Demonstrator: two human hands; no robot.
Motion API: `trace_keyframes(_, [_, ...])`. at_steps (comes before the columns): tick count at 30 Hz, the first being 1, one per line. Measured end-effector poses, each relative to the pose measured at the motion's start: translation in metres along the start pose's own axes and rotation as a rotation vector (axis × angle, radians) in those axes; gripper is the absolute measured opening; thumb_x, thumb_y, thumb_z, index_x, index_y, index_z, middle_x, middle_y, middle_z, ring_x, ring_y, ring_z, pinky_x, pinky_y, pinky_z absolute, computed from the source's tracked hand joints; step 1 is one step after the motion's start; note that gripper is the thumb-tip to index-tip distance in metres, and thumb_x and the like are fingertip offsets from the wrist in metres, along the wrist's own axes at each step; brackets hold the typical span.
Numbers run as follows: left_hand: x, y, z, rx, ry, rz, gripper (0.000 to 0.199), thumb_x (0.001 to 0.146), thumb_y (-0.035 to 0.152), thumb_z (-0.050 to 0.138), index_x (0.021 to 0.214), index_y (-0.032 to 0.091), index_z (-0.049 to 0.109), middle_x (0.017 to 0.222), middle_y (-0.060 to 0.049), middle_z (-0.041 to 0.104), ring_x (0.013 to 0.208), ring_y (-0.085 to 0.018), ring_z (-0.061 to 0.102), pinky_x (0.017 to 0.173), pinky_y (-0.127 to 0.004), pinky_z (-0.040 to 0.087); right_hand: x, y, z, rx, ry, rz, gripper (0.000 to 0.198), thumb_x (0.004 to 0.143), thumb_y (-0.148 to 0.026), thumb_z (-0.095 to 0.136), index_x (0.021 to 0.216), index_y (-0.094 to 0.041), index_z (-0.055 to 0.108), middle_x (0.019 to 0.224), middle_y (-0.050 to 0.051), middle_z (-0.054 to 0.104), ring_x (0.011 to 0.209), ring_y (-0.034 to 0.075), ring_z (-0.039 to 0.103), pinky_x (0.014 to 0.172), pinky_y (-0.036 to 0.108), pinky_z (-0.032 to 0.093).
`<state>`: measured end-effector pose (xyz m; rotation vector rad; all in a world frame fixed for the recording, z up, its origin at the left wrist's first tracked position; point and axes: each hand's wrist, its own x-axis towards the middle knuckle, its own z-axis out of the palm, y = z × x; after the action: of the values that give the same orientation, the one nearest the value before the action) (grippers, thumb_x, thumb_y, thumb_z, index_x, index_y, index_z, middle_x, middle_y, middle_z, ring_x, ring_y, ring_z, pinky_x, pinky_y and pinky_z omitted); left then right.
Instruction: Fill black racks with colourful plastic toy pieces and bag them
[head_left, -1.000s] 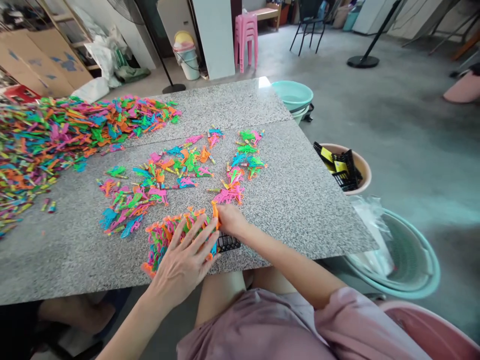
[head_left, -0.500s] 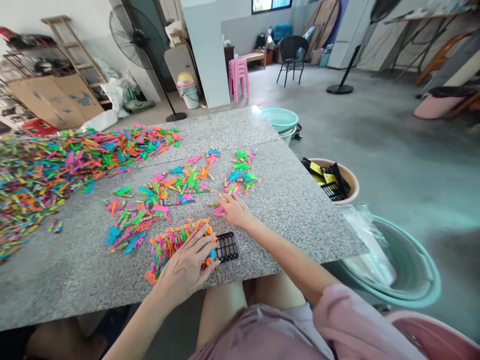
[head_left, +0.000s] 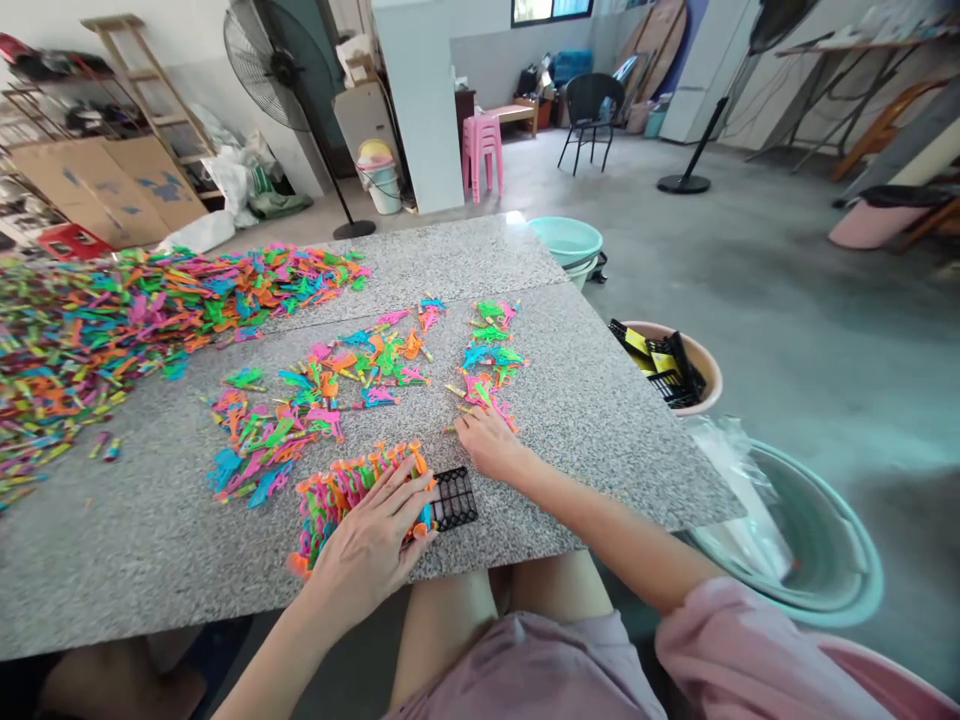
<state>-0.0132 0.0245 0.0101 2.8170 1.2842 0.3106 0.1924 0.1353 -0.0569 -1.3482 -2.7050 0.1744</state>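
Observation:
My left hand (head_left: 375, 530) lies over a tight row of small bright plastic toy guns (head_left: 349, 485), fingers stretched out and thumb at the row's right end. The toys stand upright in a black plastic grid tray (head_left: 455, 498), whose right end shows bare; my palm hides part of the row. My right hand (head_left: 487, 440) is closed at the near end of a small group of loose toy guns (head_left: 491, 355). A yellow-tipped end of a toy gun (head_left: 451, 429) sticks out by its fingertips; the rest is hidden.
A loose cluster of toys (head_left: 322, 395) lies left of centre on the speckled stone table (head_left: 600, 400), and a large heap (head_left: 150, 320) covers the far left. Right of the table stand a basin with black trays (head_left: 667, 370) and a green tub (head_left: 832, 530) holding clear plastic bags.
My right hand has moved slightly right and nearer me, its fingers more curled. The pink toy beside its fingers no longer shows there. The left hand stays over the row.

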Motion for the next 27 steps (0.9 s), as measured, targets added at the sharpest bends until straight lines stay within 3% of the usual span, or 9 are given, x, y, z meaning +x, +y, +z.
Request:
trace_keyframes(5, [0.000,0.001,-0.001,-0.007,0.026,-0.010,0.032,0.094,0.026,0.051,0.123,0.017,0.061,0.135,-0.008,0.062,0.140,-0.028,0.042,0.112,-0.047,0.044,-0.022,0.004,0.007,-0.073,-0.004,-0.147,0.032,0.089,-0.002,0.046,0.117,-0.014,0.057,0.115,0.012,0.061,0.107,0.023,0.055,0.083,0.032,0.049])
trace_keyframes(10, [0.000,0.000,0.003,-0.018,0.053,-0.009,0.033,0.095,0.027,0.050,0.124,0.017,0.061,0.134,-0.009,0.062,0.139,-0.027,0.043,0.112,-0.045,0.043,-0.062,0.041,0.003,0.055,0.023,-0.129,0.032,0.088,0.001,0.044,0.111,-0.015,0.059,0.125,0.012,0.059,0.122,0.021,0.050,0.105,0.035,0.042])
trace_keyframes(12, [0.000,-0.001,0.004,-0.021,0.058,-0.004,0.033,0.095,0.027,0.051,0.124,0.017,0.061,0.134,-0.010,0.063,0.139,-0.028,0.044,0.112,-0.046,0.043,-0.060,0.038,0.005,0.104,0.039,-0.043,0.031,0.087,0.002,0.043,0.106,-0.015,0.060,0.119,0.012,0.062,0.121,0.021,0.052,0.108,0.036,0.040])
trace_keyframes(15, [0.000,-0.001,0.003,-0.015,0.054,-0.011,0.032,0.094,0.028,0.052,0.122,0.017,0.062,0.134,-0.009,0.062,0.140,-0.028,0.042,0.113,-0.047,0.043,-0.037,0.015,0.010,0.135,0.093,0.269,0.020,0.092,-0.012,0.048,0.110,-0.014,0.058,0.112,0.016,0.065,0.111,0.026,0.060,0.096,0.038,0.047])
trace_keyframes(18, [0.000,0.001,0.000,-0.011,0.023,-0.010,0.031,0.095,0.027,0.051,0.122,0.017,0.061,0.135,-0.009,0.061,0.141,-0.028,0.040,0.113,-0.047,0.042,-0.016,-0.001,0.009,0.228,0.060,0.560,0.032,0.091,-0.025,0.058,0.120,-0.012,0.053,0.103,0.019,0.068,0.098,0.030,0.067,0.082,0.038,0.051])
trace_keyframes(21, [0.001,0.002,-0.003,-0.007,-0.003,-0.008,0.030,0.095,0.024,0.050,0.122,0.016,0.061,0.135,-0.009,0.062,0.141,-0.028,0.041,0.114,-0.047,0.041,-0.020,0.007,0.004,0.402,0.051,0.768,0.038,0.086,-0.019,0.062,0.121,-0.010,0.051,0.097,0.018,0.070,0.091,0.029,0.070,0.077,0.035,0.051])
trace_keyframes(24, [0.002,0.004,-0.003,-0.013,-0.012,-0.015,0.030,0.095,0.022,0.050,0.121,0.015,0.060,0.135,-0.010,0.061,0.141,-0.028,0.039,0.114,-0.048,0.041,-0.047,0.013,0.003,0.751,0.115,0.833,0.034,0.083,-0.020,0.064,0.115,-0.013,0.052,0.095,0.011,0.071,0.072,0.020,0.071,0.066,0.029,0.052])
trace_keyframes(27, [0.002,0.005,-0.002,-0.022,-0.022,-0.031,0.030,0.095,0.024,0.051,0.121,0.013,0.060,0.136,-0.012,0.060,0.142,-0.029,0.038,0.114,-0.049,0.041,-0.073,-0.009,0.012,0.990,0.092,0.685,0.020,0.079,-0.019,0.065,0.097,-0.017,0.057,0.080,0.001,0.069,0.062,0.015,0.066,0.060,0.024,0.049])
